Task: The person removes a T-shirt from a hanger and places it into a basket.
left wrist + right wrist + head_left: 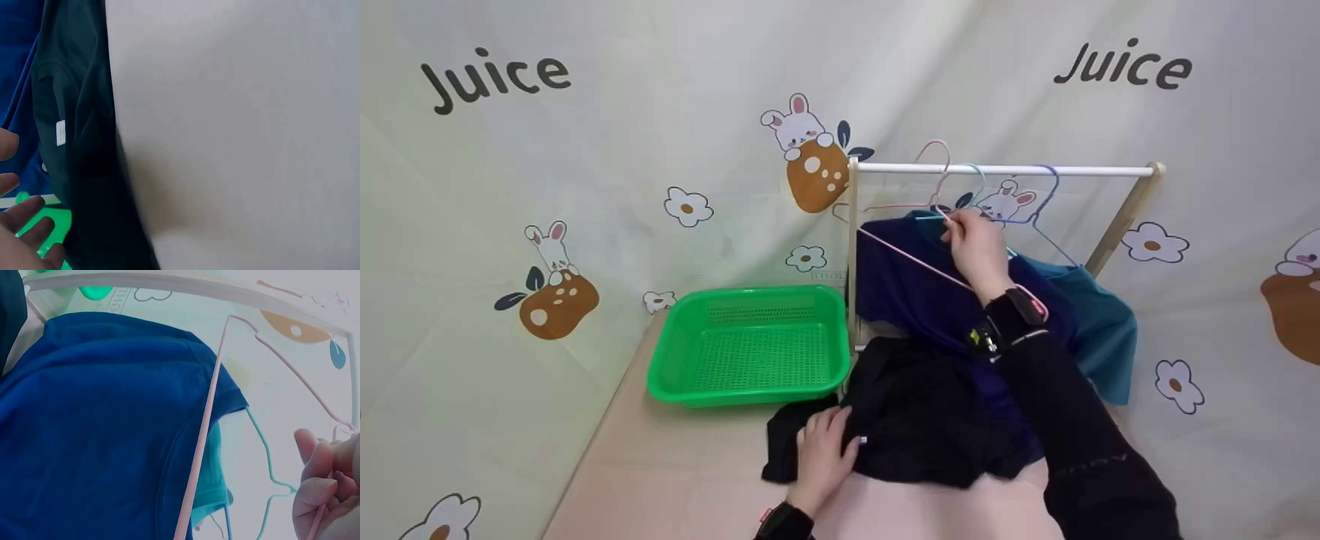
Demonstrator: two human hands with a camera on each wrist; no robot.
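Note:
My right hand [979,251] grips a pink hanger [202,433] just below its hook, which reaches over the white rod in the head view. The hanger's long bar slants across a dark blue shirt [112,405]. Lower down, my left hand [821,454] rests on a black garment [915,420] spread on the table, its fingers extended and loose. A small white label [61,133] shows on the black cloth near these fingers. The dark blue shirt hangs on a mint hanger [267,455], and behind it a teal shirt [1099,315] hangs on a blue hanger [1046,199].
A green perforated basket [750,397] stands left of the clothes rack, whose white rod [1099,171] sits on wooden side posts [1126,217]. A pale pink cloth [682,457] covers the table. Behind rises a printed curtain [607,150].

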